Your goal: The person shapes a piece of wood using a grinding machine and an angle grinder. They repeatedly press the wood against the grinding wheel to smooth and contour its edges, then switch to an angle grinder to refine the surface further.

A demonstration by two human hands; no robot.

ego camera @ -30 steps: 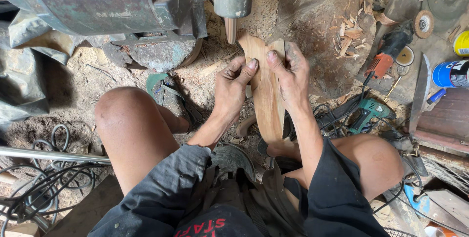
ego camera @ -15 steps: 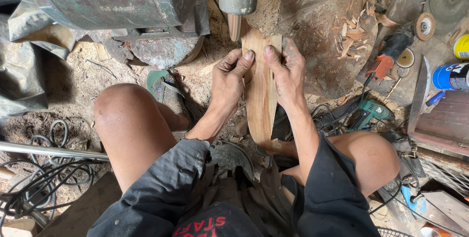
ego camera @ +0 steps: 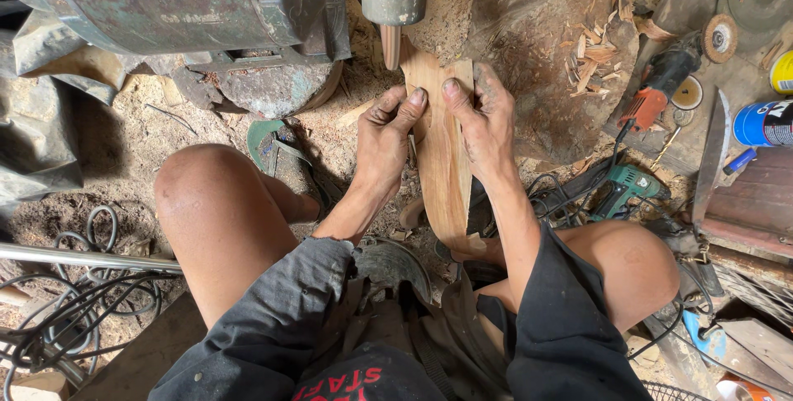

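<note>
Both hands grip the wood piece, left hand (ego camera: pixel 388 141) and right hand (ego camera: pixel 483 116) pinching its sides, its top edge now pushed up against the spindle tip (ego camera: pixel 391 44), closer than a second ago

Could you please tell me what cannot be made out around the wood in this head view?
- Tip of the tapered spindle: hidden behind the long pale wooden piece.
- Wood's lower end: covered by the dark shorts.
- Left hand and right hand: palms face away; grip underneath unseen.
</note>
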